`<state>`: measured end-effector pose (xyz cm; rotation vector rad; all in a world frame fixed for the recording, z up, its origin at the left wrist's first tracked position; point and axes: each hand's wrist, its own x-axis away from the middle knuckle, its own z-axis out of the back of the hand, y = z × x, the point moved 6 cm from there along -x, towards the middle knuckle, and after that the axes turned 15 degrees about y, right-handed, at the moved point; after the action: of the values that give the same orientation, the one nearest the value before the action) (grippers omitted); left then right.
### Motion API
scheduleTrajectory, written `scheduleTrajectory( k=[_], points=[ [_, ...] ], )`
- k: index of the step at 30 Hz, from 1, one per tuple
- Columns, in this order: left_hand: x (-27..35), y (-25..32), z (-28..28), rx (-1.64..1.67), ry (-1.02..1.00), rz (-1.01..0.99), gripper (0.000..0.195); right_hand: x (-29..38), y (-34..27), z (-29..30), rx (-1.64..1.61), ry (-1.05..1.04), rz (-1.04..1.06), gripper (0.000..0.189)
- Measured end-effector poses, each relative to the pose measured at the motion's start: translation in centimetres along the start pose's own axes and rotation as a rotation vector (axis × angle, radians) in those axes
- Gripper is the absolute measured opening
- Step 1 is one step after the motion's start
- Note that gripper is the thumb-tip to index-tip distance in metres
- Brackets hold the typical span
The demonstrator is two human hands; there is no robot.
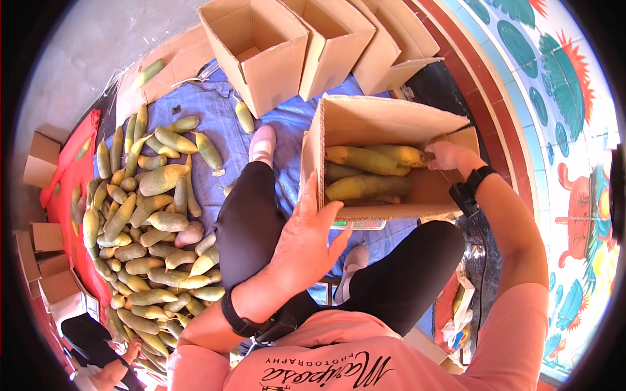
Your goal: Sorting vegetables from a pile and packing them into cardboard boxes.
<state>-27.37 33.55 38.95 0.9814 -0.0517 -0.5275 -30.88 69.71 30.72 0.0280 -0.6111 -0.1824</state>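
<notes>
In front of me stands a cardboard box (391, 117), its top open, with several green radishes (367, 188) lying lengthwise inside. My right hand (447, 155) reaches over the box's right side, fingers closed around the tip of an upper green radish (403, 155). My left hand (308, 232) is at the box's near left corner, fingers spread and nothing in the palm; whether a fingertip touches the cardboard I cannot tell. Under the box's near edge, part of a digital scale (359, 225) shows. A large heap of green radishes (151, 266) covers the blue tarp (208, 105) to my left.
Several open cardboard boxes (274, 73) stand in a row beyond. A single radish (243, 116) lies by the first one. On the right runs a painted tile wall (528, 97). Another person's hand (132, 349) is at the heap, lower left. A red cloth (73, 166) borders the tarp.
</notes>
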Motion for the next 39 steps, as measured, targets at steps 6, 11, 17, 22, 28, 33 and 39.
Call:
scheduleTrajectory(
  k=[6,11,17,22,28,33,39],
  points=[
    [-0.3,-0.1,-0.1,-0.014,-0.085,0.005,0.041,-3.6,1.2,-3.4,-0.005,-0.037,-0.041,0.065],
    [-0.1,-0.3,0.0,0.029,-0.084,0.039,0.038,-5.2,0.9,-5.1,0.263,-0.112,-0.046,0.051],
    [0.1,-0.5,-0.1,0.034,-0.086,-0.009,0.037,-4.6,0.4,-6.0,0.467,-0.040,0.014,0.030],
    [0.2,-0.5,0.1,0.014,-0.076,-0.019,0.037,-2.8,-2.6,-2.3,0.421,0.002,0.007,0.020],
    [0.1,-0.4,-0.2,-0.008,-0.044,-0.026,0.035,-1.2,-3.5,1.6,0.121,0.230,-0.035,0.018],
    [0.4,-0.4,-0.3,-0.025,-0.041,-0.037,0.034,1.1,-3.1,3.9,0.158,0.479,0.023,0.022],
    [0.2,-0.3,-0.2,-0.007,-0.042,-0.023,0.033,5.9,-2.7,9.1,0.050,0.687,0.099,0.027]
  ],
)
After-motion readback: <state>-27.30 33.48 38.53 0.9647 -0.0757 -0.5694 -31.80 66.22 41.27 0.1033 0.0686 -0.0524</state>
